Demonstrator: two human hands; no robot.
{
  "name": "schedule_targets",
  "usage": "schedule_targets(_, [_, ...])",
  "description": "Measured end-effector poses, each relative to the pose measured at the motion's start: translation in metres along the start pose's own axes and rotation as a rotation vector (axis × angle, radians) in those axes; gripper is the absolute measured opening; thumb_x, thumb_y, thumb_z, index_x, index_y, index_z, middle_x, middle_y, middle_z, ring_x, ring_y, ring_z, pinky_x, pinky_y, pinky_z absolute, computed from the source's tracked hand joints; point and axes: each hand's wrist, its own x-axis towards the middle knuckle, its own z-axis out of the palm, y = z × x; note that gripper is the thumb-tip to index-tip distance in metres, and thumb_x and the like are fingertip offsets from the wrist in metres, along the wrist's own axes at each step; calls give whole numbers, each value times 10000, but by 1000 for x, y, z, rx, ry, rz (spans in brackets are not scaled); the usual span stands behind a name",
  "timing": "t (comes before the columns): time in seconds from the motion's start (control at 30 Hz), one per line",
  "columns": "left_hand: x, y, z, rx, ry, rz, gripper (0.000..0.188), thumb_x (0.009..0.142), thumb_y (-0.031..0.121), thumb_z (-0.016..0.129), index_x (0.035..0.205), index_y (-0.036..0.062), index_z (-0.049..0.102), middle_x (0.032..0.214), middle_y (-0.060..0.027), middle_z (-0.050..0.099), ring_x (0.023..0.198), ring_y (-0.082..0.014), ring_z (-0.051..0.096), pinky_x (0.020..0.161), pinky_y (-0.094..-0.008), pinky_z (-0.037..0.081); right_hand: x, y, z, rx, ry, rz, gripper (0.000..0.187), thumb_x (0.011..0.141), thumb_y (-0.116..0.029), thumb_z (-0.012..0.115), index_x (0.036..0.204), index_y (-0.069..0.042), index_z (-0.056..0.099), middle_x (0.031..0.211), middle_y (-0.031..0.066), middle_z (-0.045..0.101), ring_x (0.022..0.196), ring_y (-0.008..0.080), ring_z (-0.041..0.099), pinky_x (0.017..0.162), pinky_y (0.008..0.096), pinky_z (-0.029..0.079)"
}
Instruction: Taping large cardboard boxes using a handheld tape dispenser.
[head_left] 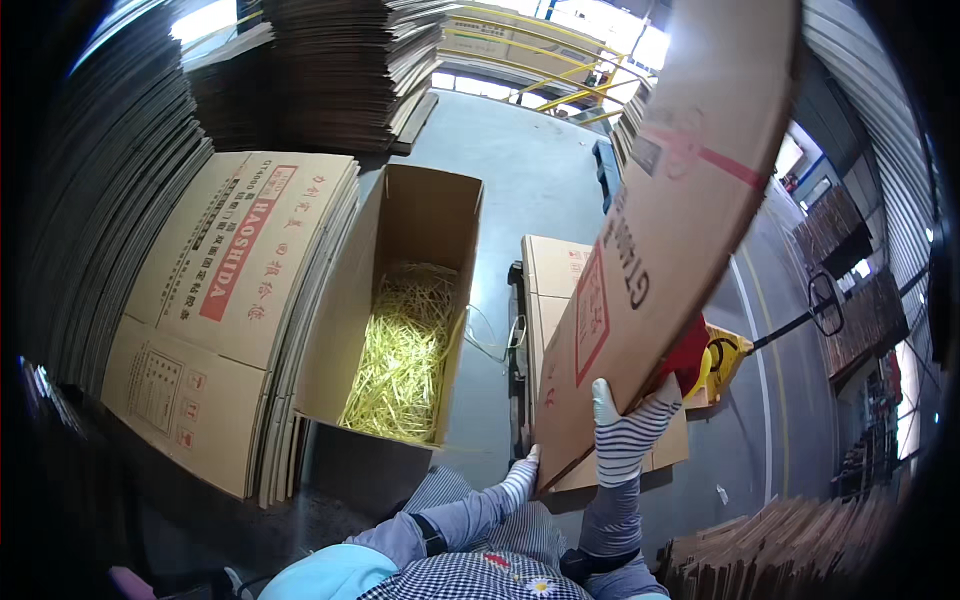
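Note:
A large flattened cardboard carton [660, 220] with red and black print stands tilted upright in front of me, leaning toward the right. My left hand [520, 475], in a striped glove, is closed on its lower left corner. Farther right along the bottom edge, my right hand [635, 430] grips it in a matching striped glove; the thumb shows on the front and the other fingers are partly hidden. Behind the carton lie more flat cartons [552, 262] on a dark pallet [517, 390]. To the left is an open cardboard box [335, 350] with shredded yellow straw [400, 365] in its bottom.
Flat cartons [235, 240] lean in a row left of the open box, beside tall cardboard stacks [320, 70]. A yellow pallet jack [725, 360] stands behind the carton at right. Cardboard sheets [780, 550] fill the lower right. Yellow railings [530, 65] cross the back.

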Motion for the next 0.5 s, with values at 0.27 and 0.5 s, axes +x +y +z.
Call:
schedule_targets(0.27, [-274, 173, -9, -125, -368, 1593, 933, 774, 292, 796, 1495, 22, 269, 1417, -132, 447, 1283, -232, 458, 1035, -354, 421, -26, -91, 34, 53, -235, -493, 663, 670, -251, 734, 1138, 137, 470, 1004, 281, 557, 989, 467, 552, 972, 552, 392])
schedule_targets(0.5, [-79, 60, -260, -139, 287, 1075, 448, 855, 59, 704, 1259, 7, 518, 1126, -78, 621, 973, -192, 615, 874, -332, 507, -221, -49, 88, 314, -1017, -485, 667, 638, -391, 820, 1068, 52, 567, 1005, 223, 617, 977, 392, 585, 970, 453, 419])
